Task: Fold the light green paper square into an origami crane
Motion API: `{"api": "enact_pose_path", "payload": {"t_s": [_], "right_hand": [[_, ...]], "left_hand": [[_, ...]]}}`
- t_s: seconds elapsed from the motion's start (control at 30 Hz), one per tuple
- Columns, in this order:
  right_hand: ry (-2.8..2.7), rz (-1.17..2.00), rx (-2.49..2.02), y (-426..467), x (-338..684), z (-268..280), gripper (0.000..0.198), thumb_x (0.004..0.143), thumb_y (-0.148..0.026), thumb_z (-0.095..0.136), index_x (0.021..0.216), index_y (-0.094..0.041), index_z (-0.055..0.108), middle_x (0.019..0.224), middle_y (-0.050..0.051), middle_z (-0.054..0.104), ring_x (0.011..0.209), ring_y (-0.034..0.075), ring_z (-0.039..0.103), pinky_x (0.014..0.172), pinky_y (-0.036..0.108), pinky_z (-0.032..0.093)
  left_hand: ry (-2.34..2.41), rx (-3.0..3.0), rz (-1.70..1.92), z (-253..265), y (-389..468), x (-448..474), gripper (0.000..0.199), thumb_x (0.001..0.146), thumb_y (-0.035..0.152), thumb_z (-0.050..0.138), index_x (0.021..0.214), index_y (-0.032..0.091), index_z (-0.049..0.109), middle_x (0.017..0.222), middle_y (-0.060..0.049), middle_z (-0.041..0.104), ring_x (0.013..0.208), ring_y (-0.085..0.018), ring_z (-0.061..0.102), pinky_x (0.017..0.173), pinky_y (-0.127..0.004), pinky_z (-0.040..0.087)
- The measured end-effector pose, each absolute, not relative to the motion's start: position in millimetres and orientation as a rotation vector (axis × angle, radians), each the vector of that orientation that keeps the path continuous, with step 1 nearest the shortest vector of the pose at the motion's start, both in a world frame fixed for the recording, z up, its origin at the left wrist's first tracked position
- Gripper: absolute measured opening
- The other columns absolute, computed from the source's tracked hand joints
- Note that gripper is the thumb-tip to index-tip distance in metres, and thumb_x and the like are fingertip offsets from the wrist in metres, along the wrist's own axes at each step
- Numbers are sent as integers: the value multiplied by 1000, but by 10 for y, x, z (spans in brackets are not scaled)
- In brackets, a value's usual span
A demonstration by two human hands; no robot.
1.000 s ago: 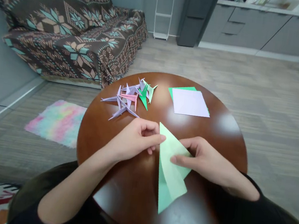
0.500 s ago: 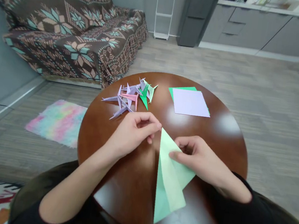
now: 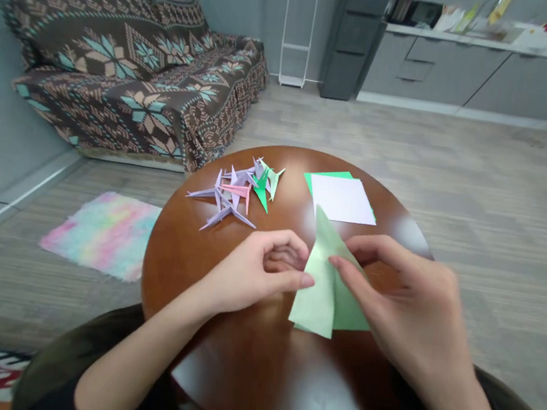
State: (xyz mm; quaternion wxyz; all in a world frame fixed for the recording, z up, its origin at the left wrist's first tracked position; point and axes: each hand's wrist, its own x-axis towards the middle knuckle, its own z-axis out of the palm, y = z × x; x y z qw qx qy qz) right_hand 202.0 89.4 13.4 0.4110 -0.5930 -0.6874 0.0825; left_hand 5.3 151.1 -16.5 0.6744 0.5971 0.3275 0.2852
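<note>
A pale green sheet of folded paper (image 3: 317, 291) is raised at a tilt above the round table, its narrow point upward. My right hand (image 3: 405, 310) pinches it near the upper right edge between thumb and fingers. At its left edge is my left hand (image 3: 265, 268), curled, with the thumb over the front of the paper and the other fingertips partly behind it. Beyond my left hand lies a pile of folded paper shapes: several purple ones (image 3: 226, 211), a pink one (image 3: 239, 191), a green one (image 3: 260, 191) and a pale green one (image 3: 274, 181).
Flat lilac paper (image 3: 343, 199) lies over green paper (image 3: 331, 173) at the far right of the brown table (image 3: 184, 274). A covered sofa (image 3: 157, 95) and a fluffy pastel rug (image 3: 103, 233) are to the left. Grey kitchen cabinets (image 3: 446, 76) stand at the back.
The folded paper has been lifted and turned, its long edge no longer pointing toward me. My left hand moved right and nearer onto its edge; my right hand rose with it. The view tilted up slightly.
</note>
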Motion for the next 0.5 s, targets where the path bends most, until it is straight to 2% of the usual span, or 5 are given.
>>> {"api": "enact_pose_path", "payload": {"t_s": [0.13,0.3,0.5], "right_hand": [[-1720,159,-1464,896,1964,172,3,84,-22,73,82,-22,70,75,-2,75,64,16,69,63,26,48],[-1617,534,-1393,1044,2002,122,8,85,-29,73,87,-21,73,88,1,78,76,19,71,69,27,54],[-1492,672,-1544,1152,2250,161,17,78,-36,79,84,-21,75,80,2,76,70,21,69,57,27,52]], "left_hand": [[722,1358,671,-182,1487,48,23,76,28,81,89,15,66,81,-1,67,72,-12,61,67,-22,48],[709,1266,746,-236,1530,-2,25,82,34,76,82,15,59,74,1,61,64,-10,56,59,-20,41],[771,1190,809,-281,1582,-39,27,84,36,73,82,17,53,72,3,61,57,-8,53,53,-18,35]]}}
